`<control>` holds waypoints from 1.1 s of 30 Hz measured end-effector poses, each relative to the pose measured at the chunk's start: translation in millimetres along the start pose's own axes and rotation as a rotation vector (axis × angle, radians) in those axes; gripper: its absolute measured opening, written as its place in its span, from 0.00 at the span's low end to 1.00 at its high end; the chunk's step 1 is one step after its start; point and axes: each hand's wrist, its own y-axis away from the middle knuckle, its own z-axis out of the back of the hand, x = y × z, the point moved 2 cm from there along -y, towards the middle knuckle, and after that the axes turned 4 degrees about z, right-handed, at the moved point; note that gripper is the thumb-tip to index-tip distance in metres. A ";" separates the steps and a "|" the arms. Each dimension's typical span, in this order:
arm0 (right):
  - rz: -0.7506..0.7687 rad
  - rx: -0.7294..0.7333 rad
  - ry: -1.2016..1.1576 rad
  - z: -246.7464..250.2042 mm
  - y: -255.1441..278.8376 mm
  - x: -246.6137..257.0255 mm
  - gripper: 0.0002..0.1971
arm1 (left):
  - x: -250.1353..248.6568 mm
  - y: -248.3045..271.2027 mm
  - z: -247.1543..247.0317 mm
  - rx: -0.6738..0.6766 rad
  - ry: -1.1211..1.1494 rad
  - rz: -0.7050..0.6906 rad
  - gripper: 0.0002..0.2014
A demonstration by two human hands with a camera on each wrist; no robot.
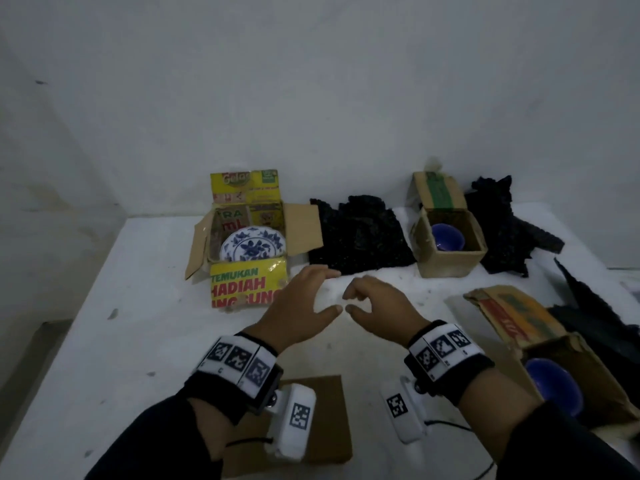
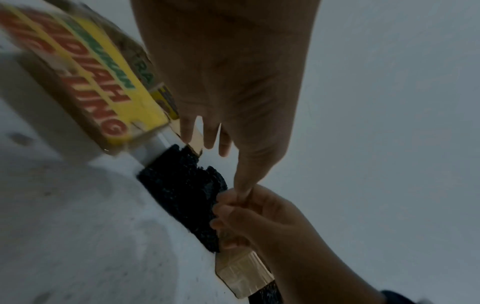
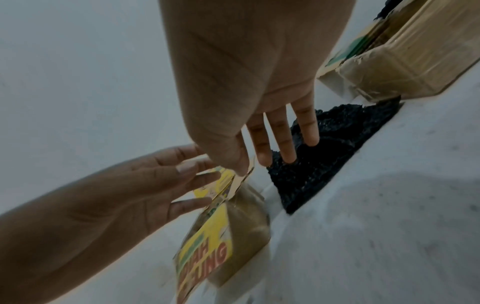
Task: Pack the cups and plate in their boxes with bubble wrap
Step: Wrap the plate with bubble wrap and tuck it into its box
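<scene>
A blue-and-white plate (image 1: 252,249) lies in the open yellow box (image 1: 247,287) at the table's back left. One blue cup (image 1: 447,236) sits in a small brown box (image 1: 446,263) at the back right. A second blue cup (image 1: 554,386) sits in a box (image 1: 595,382) at the near right. A sheet of black bubble wrap (image 1: 360,237) lies between the yellow box and the small box. My left hand (image 1: 329,291) and right hand (image 1: 349,301) hover empty over the table in front of the wrap, thumbs almost touching. Both hands' fingers are relaxed.
More black wrap (image 1: 509,226) lies behind and right of the small box, and another dark sheet (image 1: 588,306) at the far right. A flat cardboard piece (image 1: 322,417) lies under my wrists. The white table (image 1: 121,306) ends at its left edge.
</scene>
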 end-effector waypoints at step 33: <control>-0.271 -0.360 -0.165 65.1 -153.9 -148.7 0.10 | 3.8 -279.3 -22.2 0.078 -0.531 -0.055 0.19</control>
